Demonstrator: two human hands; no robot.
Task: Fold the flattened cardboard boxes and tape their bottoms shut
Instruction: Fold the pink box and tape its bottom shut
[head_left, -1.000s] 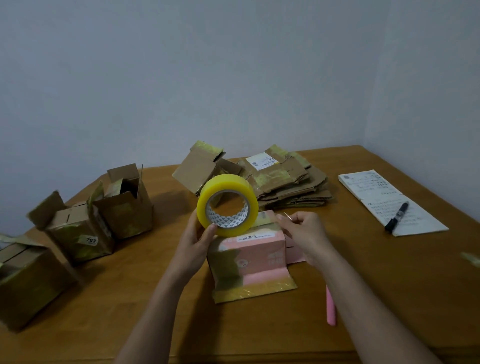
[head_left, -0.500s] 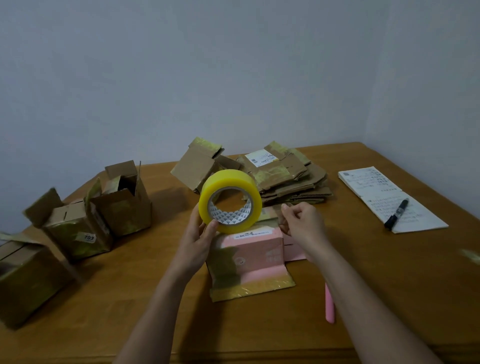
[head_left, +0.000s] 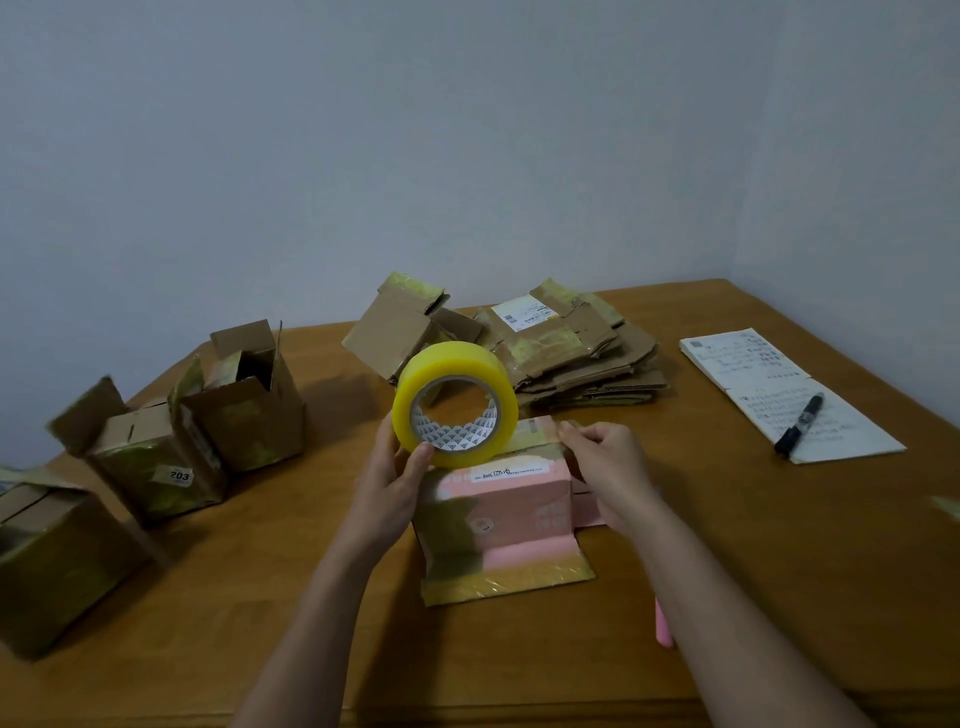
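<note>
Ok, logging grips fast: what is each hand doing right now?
Left hand: grips the yellow roll of packing tape.
Right hand: fingers pinched at the tape's pulled-out end, above the pink cardboard box.

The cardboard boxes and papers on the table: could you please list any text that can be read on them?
"203": white sticker on the folded brown cardboard box at left.
White label on the pink box: print too blurred to read.
Shipping label on the flattened cardboard stack: too small.
White paper sheet under the black marker: illegible.
</note>
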